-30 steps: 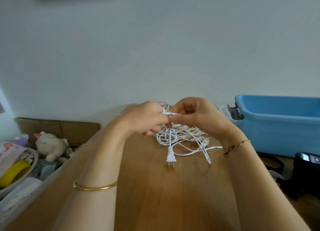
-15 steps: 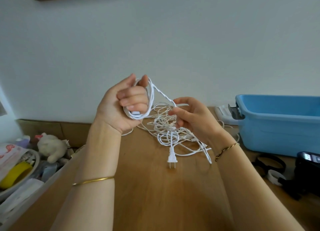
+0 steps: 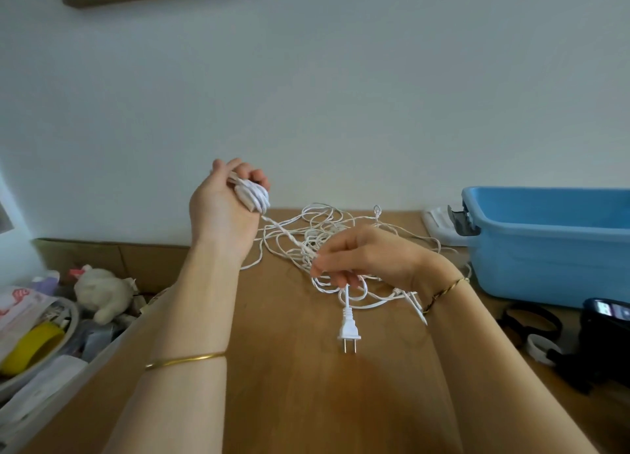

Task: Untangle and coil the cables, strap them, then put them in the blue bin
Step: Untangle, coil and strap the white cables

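Lower than half a second ago, the right hand (image 3: 368, 259) pinches a strand of the tangled white cable (image 3: 308, 237) at mid-frame. The left hand (image 3: 221, 211) stays raised, fingers curled round a small coil (image 3: 255, 196) (wound tight). The plug (image 3: 348, 331) lies on the wooden table (image 3: 289, 385); the blue bin (image 3: 545, 259) sits at the right edge.

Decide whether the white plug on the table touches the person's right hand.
Apart. The head view shows the plug lying below the right hand, with bare cord between them.
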Demonstrator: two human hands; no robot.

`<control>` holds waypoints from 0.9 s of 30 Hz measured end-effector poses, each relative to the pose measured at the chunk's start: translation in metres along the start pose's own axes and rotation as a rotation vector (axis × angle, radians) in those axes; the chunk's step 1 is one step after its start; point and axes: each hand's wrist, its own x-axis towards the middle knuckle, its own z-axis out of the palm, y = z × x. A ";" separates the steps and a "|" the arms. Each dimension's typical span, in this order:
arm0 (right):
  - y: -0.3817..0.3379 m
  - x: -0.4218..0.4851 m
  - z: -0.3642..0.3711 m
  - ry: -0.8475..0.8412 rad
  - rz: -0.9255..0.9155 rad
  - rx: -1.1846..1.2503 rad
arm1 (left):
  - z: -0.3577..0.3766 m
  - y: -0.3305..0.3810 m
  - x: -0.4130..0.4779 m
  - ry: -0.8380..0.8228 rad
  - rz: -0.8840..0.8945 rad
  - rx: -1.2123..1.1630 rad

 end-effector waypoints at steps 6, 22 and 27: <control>-0.020 0.000 -0.002 0.347 -0.132 -0.128 | 0.003 -0.020 -0.006 -0.216 0.428 1.313; 0.031 0.020 -0.004 0.858 0.413 -0.668 | 0.024 -0.008 -0.038 -0.557 -0.358 1.454; 0.013 0.015 -0.019 0.627 0.420 -0.499 | 0.028 0.001 -0.039 -0.507 -0.386 1.240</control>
